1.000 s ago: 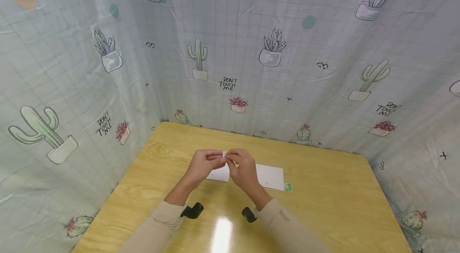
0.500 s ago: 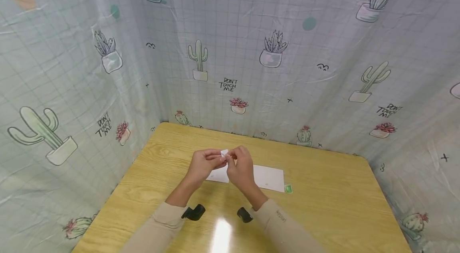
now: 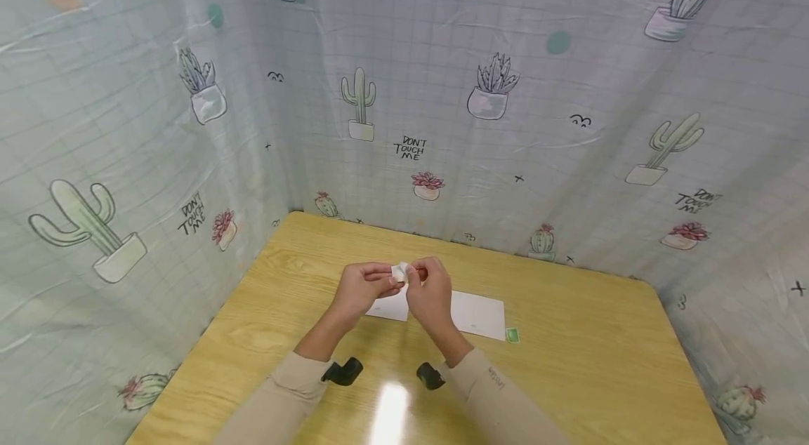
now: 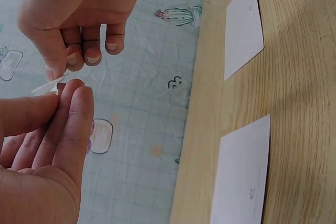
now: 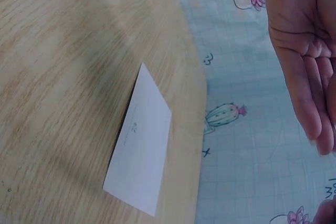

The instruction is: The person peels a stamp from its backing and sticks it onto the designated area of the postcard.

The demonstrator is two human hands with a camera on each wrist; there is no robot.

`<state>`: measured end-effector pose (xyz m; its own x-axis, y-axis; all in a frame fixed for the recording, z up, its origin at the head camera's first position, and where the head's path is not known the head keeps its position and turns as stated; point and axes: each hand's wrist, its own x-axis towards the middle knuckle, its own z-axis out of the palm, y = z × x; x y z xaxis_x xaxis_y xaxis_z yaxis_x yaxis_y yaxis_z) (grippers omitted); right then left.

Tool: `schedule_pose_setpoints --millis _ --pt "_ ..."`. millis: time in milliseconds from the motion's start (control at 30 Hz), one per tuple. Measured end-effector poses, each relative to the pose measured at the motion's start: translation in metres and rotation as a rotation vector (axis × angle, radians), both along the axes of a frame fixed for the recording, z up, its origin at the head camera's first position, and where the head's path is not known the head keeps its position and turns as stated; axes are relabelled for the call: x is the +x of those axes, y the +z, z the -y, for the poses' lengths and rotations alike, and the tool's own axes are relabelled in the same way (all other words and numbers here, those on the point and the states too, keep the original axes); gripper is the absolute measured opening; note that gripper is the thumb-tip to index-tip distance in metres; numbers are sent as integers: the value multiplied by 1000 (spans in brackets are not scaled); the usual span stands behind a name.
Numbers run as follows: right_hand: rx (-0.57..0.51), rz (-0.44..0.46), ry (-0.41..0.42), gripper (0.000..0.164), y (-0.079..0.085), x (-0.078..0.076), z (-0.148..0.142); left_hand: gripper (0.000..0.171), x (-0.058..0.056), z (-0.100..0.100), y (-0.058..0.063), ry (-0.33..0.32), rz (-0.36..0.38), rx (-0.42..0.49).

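A small white piece of paper point(image 3: 399, 271) is held between both hands above the table. My left hand point(image 3: 360, 290) pinches its left side between thumb and fingers. My right hand point(image 3: 431, 294) pinches the other side, thumb foremost. In the left wrist view, a thin white flap point(image 4: 44, 86) stands up at the right thumb tip, over the left fingertips; the right hand's other fingers hang down loosely. Below the hands lie two white cards, one on the left point(image 3: 388, 307) and one on the right point(image 3: 478, 315), each with a small faint print.
A small green stamp-like sticker point(image 3: 512, 335) lies at the right card's corner. The wooden table point(image 3: 569, 375) meets a curtain point(image 3: 442, 80) printed with cacti at its back and sides. Black wrist mounts point(image 3: 343, 371) show below both hands.
The right hand's thumb and fingers have turned and shifted slightly, and more of the white paper shows between the hands. The head view has swung a little; the cards stay put.
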<state>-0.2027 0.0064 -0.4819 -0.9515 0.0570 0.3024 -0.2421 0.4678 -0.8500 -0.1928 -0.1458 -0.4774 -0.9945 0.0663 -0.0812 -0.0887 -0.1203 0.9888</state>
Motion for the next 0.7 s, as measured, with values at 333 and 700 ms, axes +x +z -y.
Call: schedule_pose_setpoints --millis 333,700 --pt "-148 128 -31 9 -2 -7 -6 30 -1 -3 2 23 24 -6" --pt "-116 129 -99 13 -17 -15 -18 30 1 2 6 36 35 -18"
